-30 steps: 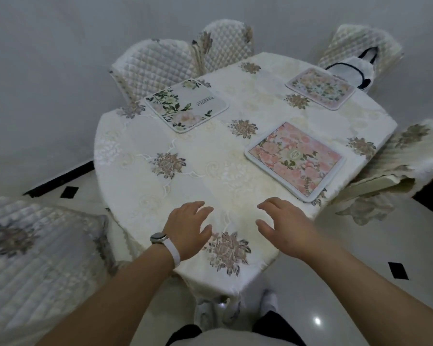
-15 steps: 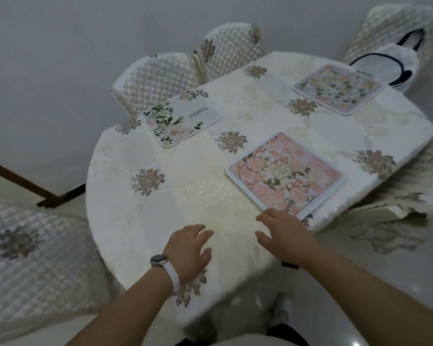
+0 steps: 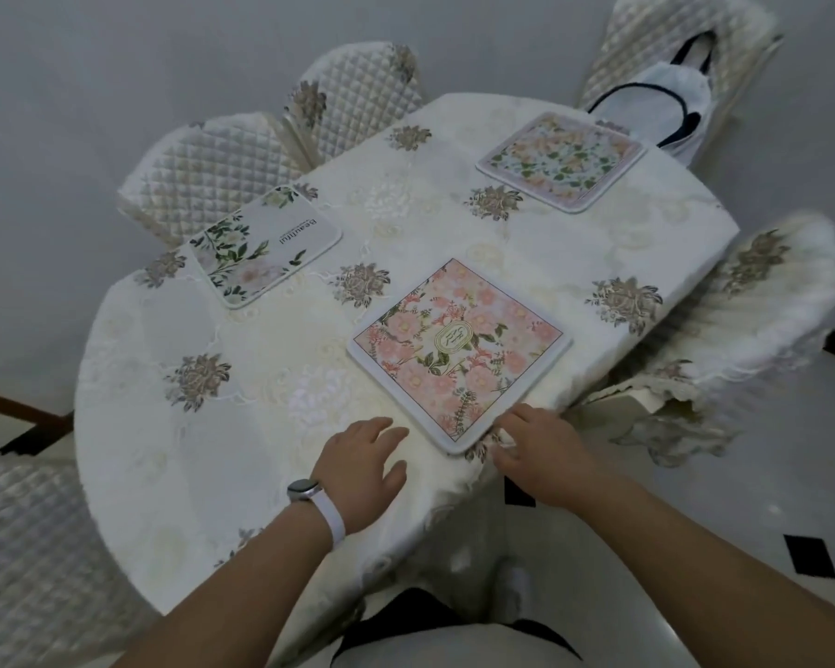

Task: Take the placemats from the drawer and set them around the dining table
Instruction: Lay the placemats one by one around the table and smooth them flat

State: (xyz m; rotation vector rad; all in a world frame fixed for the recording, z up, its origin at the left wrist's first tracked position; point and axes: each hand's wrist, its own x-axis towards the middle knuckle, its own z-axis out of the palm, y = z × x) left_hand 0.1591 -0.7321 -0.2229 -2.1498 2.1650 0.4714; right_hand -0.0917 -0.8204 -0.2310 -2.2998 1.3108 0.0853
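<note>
Head camera showed both hands palm-down and empty, fingers spread, on the table's tablecloth (image 3: 174, 426): the left hand (image 3: 362, 470) and right hand (image 3: 545, 455) flanked the near corner of the pink floral placemat (image 3: 459, 351). Two more placemats, a white leafy one (image 3: 266, 245) and a pale floral one (image 3: 560, 161), lay farther off.

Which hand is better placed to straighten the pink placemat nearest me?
Right. The right hand is already at the pink placemat near corner; the left hand lies flat on the tablecloth beside it.
</note>
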